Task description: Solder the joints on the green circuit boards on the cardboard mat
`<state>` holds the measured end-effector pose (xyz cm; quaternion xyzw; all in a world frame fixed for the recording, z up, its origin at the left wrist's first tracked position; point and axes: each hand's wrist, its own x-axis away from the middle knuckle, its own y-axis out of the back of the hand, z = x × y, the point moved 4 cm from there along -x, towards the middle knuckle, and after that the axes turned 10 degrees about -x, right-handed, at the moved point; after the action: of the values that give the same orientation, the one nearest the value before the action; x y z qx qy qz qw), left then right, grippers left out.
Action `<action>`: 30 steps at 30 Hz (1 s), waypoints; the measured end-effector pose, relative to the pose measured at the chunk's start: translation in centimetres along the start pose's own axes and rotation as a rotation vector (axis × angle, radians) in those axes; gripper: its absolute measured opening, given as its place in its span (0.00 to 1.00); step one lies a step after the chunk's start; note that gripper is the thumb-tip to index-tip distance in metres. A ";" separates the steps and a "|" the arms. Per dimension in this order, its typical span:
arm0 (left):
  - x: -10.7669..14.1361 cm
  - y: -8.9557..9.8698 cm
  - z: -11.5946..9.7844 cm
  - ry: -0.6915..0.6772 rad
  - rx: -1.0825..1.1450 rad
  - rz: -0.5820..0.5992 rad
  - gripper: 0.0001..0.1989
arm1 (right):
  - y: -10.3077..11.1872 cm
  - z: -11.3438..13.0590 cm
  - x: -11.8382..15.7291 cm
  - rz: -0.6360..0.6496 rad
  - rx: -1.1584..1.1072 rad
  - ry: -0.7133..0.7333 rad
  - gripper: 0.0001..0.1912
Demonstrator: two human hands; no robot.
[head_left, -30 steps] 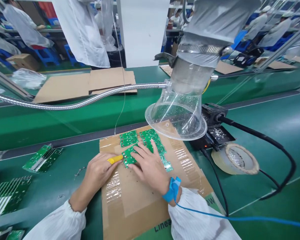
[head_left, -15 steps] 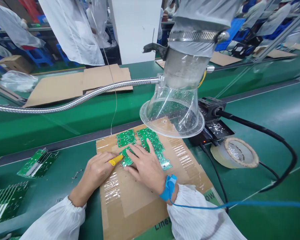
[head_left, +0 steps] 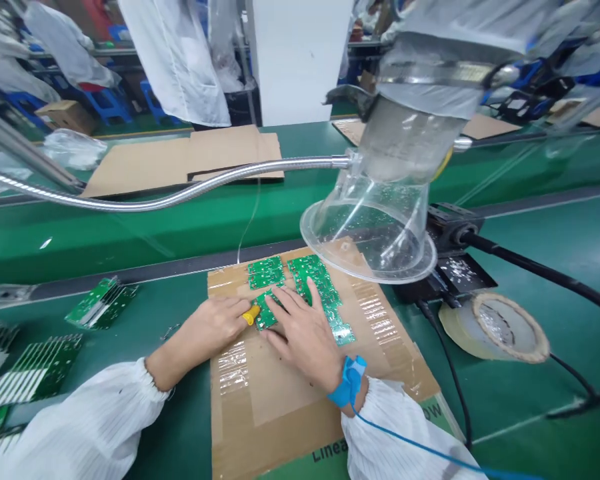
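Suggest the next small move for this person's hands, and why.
Probably the left hand should slide the yellow tool a little along the small green circuit board, because the tool's tip sits at that board's edge while the right hand holds the board down on the cardboard sheet.

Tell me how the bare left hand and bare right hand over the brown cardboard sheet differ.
The left hand holds a small yellow tool; the right hand lies spread on green circuit boards. The right wrist wears a blue strap; the left wrist shows none. Both hands are bare and over the brown cardboard sheet.
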<state>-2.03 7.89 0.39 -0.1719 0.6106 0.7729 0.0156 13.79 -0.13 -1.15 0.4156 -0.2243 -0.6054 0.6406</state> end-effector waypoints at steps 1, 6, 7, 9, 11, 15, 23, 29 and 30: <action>-0.1 0.1 -0.3 0.012 -0.009 0.041 0.13 | 0.0 0.1 0.1 -0.001 0.009 0.002 0.25; 1.2 1.6 -3.2 0.284 -0.109 0.065 0.08 | -0.5 0.1 0.4 -0.043 0.079 0.045 0.23; 2.0 2.1 -4.0 0.366 -0.100 0.026 0.09 | -0.7 0.0 0.4 -0.056 0.092 0.065 0.23; 4.5 3.3 -5.3 0.515 -0.061 -0.042 0.10 | -0.9 -0.1 0.5 -0.084 0.121 0.101 0.24; 7.8 4.5 -6.1 0.640 -0.060 -0.048 0.11 | -1.0 -0.2 0.6 -0.109 0.150 0.124 0.24; 15.3 6.4 -5.3 0.888 -0.352 0.051 0.08 | -0.5 0.2 0.7 -0.172 0.170 0.192 0.23; 19.8 5.3 -3.4 0.904 -0.404 0.143 0.12 | 1.1 1.5 1.3 -0.259 -0.112 0.394 0.15; 10.8 6.0 -4.4 0.945 -0.103 -0.168 0.08 | 0.2 2.1 1.7 -0.211 -0.336 0.258 0.14; 8.4 5.6 -4.7 0.921 -0.034 -0.207 0.08 | -0.1 1.9 1.7 -0.204 -0.366 0.222 0.14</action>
<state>-10.09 0.50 2.31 -0.5570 0.5209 0.6205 -0.1827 12.48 -2.24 -0.55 0.3769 0.0039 -0.6482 0.6616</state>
